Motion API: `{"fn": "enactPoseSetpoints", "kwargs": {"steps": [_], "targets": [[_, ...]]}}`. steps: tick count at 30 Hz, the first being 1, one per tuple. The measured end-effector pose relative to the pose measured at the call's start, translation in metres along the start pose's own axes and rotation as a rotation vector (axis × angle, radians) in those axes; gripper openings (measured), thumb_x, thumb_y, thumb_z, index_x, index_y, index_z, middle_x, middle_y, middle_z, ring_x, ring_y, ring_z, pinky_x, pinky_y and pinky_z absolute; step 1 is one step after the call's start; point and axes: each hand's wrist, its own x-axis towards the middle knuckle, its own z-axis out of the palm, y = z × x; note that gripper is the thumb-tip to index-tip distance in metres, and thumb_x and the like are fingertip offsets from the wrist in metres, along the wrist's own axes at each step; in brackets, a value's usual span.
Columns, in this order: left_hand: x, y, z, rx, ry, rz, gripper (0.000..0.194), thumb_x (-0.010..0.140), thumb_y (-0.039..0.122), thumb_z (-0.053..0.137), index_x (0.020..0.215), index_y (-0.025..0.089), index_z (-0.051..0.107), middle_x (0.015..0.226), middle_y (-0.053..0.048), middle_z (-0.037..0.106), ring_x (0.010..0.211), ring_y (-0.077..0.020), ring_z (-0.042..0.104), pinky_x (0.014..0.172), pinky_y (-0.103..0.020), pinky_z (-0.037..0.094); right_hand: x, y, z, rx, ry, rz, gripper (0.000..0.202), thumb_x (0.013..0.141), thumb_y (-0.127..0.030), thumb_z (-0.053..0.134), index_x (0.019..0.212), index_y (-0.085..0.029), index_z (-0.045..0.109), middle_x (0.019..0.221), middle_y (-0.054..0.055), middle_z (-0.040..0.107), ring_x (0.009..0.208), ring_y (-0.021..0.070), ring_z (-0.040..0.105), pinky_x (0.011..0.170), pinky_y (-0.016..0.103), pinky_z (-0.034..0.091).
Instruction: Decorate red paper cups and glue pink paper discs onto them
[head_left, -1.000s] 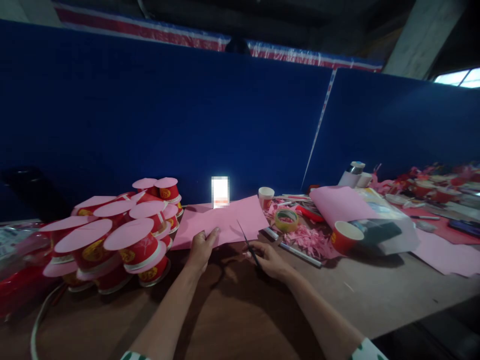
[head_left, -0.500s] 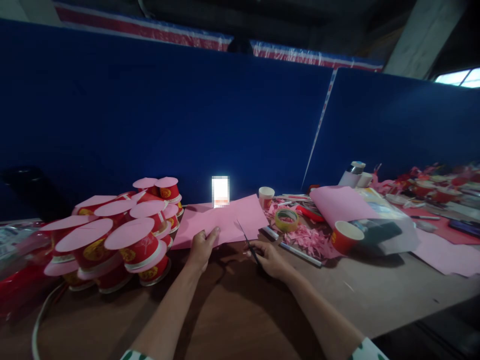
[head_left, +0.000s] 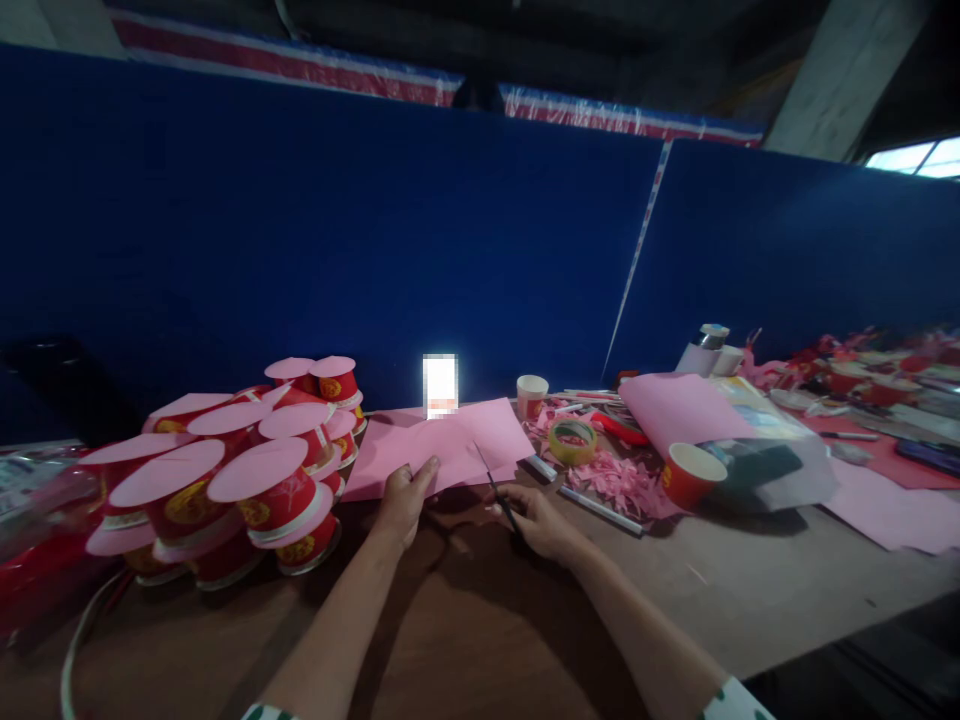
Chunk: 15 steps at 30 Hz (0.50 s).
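A sheet of pink paper [head_left: 450,440] is pinched at its near edge by my left hand [head_left: 403,502], thumb on top and fingers underneath. My right hand [head_left: 536,518] grips a pair of dark scissors [head_left: 504,503]. One thin blade lies over the paper's right part; the other is hidden, apparently below the sheet. To the left of my left hand stand stacked red paper cups [head_left: 283,505] with pink paper discs [head_left: 259,468] on them.
Right of my hands lie a roll of tape [head_left: 572,441], shredded pink paper [head_left: 619,478], a silvery rod [head_left: 602,510] and a red paper cup [head_left: 691,474]. Another cup [head_left: 532,393] stands behind. A blue partition [head_left: 337,220] rises beyond the table [head_left: 465,640].
The right end of the pink sheet sits slightly lower than before. Both hands keep almost the same place and grip.
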Motion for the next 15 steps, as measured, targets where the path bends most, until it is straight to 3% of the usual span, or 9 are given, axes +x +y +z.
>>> {"fn": "enactPoseSetpoints", "kwargs": {"steps": [8,15], "targets": [[-0.006,0.003,0.004,-0.02,-0.062,-0.022,0.041,0.057,0.044,0.074,0.078,0.012,0.061,0.054,0.002,0.057,0.049,-0.011,0.052,0.049,-0.024,0.04,0.001,-0.004,0.0,0.07,0.012,-0.028,0.03,0.075,-0.039,0.065,0.095,-0.017,0.064,0.074,0.0,0.061,0.068,0.0138,0.053,0.06,0.022,0.038],[-0.011,0.004,0.008,0.002,-0.129,-0.041,0.038,0.063,0.046,0.071,0.077,0.012,0.059,0.058,0.001,0.059,0.052,-0.0119,0.053,0.048,-0.024,0.04,0.0,-0.005,0.0,0.079,0.06,0.005,0.032,0.073,-0.038,0.067,0.095,-0.015,0.064,0.067,-0.001,0.057,0.058,0.011,0.048,0.052,0.021,0.035]]}}
